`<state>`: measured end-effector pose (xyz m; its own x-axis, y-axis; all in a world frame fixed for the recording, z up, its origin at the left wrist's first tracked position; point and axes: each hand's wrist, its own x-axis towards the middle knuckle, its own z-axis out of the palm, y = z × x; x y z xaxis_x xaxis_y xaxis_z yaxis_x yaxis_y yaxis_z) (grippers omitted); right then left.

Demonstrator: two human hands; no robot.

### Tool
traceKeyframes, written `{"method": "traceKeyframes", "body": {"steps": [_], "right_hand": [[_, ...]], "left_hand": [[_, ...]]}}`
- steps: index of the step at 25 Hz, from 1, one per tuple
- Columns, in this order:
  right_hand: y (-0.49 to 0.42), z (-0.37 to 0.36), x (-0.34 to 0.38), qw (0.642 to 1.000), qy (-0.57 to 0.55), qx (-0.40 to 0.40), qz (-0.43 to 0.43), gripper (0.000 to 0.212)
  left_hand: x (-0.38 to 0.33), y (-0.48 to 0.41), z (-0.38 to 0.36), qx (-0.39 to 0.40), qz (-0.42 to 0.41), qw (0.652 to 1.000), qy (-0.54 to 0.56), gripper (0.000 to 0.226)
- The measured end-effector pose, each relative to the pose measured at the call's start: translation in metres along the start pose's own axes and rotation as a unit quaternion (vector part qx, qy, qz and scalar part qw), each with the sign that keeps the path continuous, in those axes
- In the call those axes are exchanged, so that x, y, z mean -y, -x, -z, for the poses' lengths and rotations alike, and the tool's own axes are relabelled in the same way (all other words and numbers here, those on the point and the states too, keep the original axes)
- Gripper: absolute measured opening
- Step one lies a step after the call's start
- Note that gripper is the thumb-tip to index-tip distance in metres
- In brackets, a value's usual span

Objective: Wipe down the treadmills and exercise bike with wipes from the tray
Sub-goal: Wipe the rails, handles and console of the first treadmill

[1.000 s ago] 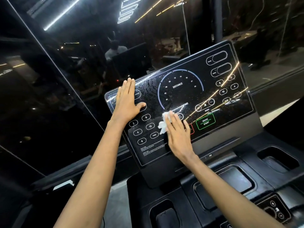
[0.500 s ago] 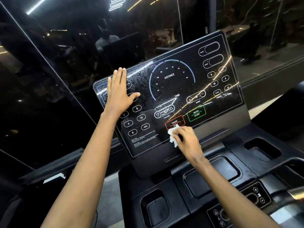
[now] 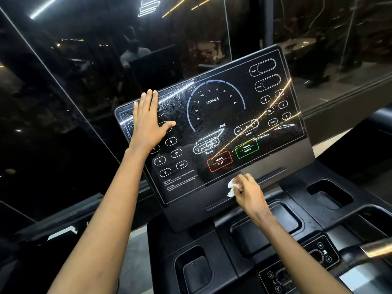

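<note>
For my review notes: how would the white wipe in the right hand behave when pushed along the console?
Probably floppy: the wipe is crumpled, one corner drooping below the right hand. Likely very light, as a pinch alone holds it. Possibly damp, given wet streaks on the screen.

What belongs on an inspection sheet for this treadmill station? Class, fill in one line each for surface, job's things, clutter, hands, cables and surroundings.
Surface: tilted black console panel, with wet streaks across its upper left and middle.
Job's things: one crumpled white wipe at the panel's lower edge, just below the PAUSE STOP button; the tray is not in view.
Clutter: nothing seen.
Hands: left hand lies flat on the panel's upper left, fingers straight; right hand pinches the wipe.
Cables: nothing seen.
Surroundings: dark reflective glass wall ahead; cup recesses and a small control pad below the panel.
</note>
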<state>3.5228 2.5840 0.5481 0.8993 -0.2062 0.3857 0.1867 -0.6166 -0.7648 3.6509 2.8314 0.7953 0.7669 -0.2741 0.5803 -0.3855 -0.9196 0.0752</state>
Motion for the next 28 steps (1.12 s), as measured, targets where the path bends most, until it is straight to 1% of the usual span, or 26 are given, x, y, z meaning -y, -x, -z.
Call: {"method": "traceKeyframes", "body": {"steps": [1,2,3,6,7,8,10,11,12,14,15,16,18,19,20,21,23,25,26,28], "right_hand": [[-0.004,0.002,0.005,0.999,-0.011,-0.027,-0.027,0.020],[-0.009,0.001,0.010,0.998,-0.029,-0.054,-0.035,0.022],[-0.012,-0.001,0.017,0.997,-0.042,-0.062,-0.020,0.024],[-0.015,-0.013,0.034,0.994,-0.046,-0.017,0.101,0.015],[-0.021,-0.013,0.033,0.991,-0.050,-0.027,0.123,0.013],[-0.029,-0.012,0.031,0.990,-0.070,-0.059,0.111,0.012],[-0.045,-0.004,0.032,0.979,-0.138,-0.145,0.038,0.012],[-0.053,-0.002,0.036,0.974,-0.153,-0.163,0.028,0.012],[-0.061,-0.004,0.044,0.975,-0.147,-0.157,0.049,0.011],[-0.072,-0.011,0.064,0.980,-0.088,-0.102,0.144,0.011],[-0.082,-0.012,0.069,0.977,-0.059,-0.092,0.185,0.012],[-0.094,-0.008,0.073,0.974,-0.052,-0.104,0.195,0.013],[-0.118,0.007,0.083,0.971,-0.076,-0.168,0.150,0.016],[-0.128,0.012,0.087,0.970,-0.083,-0.187,0.133,0.017],[-0.137,0.014,0.092,0.970,-0.080,-0.183,0.137,0.020],[-0.141,0.012,0.100,0.971,-0.060,-0.165,0.164,0.023],[-0.141,-0.001,0.113,0.964,-0.003,-0.107,0.242,0.035],[-0.139,-0.010,0.113,0.953,0.065,-0.065,0.290,0.057],[-0.139,-0.012,0.111,0.949,0.109,-0.057,0.289,0.067],[-0.138,-0.016,0.114,0.951,0.172,-0.057,0.251,0.077]], "left_hand": [[0.000,0.000,0.000,0.001,-0.002,1.000,-0.002,0.103],[0.000,-0.001,-0.001,0.001,-0.003,1.000,-0.003,0.104],[0.001,-0.001,-0.001,0.000,-0.004,1.000,-0.004,0.104],[0.005,-0.002,0.002,-0.005,-0.005,1.000,0.001,0.105],[0.006,-0.003,0.003,-0.003,-0.008,1.000,0.002,0.105],[0.007,-0.003,0.004,-0.001,-0.010,1.000,0.002,0.105],[0.006,-0.003,0.005,-0.003,-0.015,1.000,-0.002,0.106],[0.006,-0.004,0.006,-0.004,-0.016,1.000,-0.001,0.106],[0.006,-0.005,0.007,-0.003,-0.017,1.000,0.000,0.106],[0.007,-0.006,0.009,0.003,-0.021,1.000,-0.002,0.108],[0.009,-0.007,0.010,0.007,-0.023,1.000,-0.006,0.108],[0.011,-0.008,0.012,0.012,-0.028,0.999,-0.013,0.109],[0.014,-0.009,0.013,0.017,-0.037,0.999,-0.023,0.109],[0.014,-0.010,0.013,0.017,-0.040,0.999,-0.026,0.110],[0.014,-0.010,0.013,0.018,-0.040,0.999,-0.028,0.110],[0.014,-0.011,0.013,0.019,-0.038,0.999,-0.029,0.110],[0.016,-0.013,0.012,0.020,-0.035,0.999,-0.026,0.111],[0.017,-0.013,0.011,0.020,-0.034,0.999,-0.023,0.111],[0.018,-0.013,0.011,0.019,-0.035,0.999,-0.022,0.111],[0.018,-0.011,0.010,0.019,-0.035,0.999,-0.022,0.110]]}}
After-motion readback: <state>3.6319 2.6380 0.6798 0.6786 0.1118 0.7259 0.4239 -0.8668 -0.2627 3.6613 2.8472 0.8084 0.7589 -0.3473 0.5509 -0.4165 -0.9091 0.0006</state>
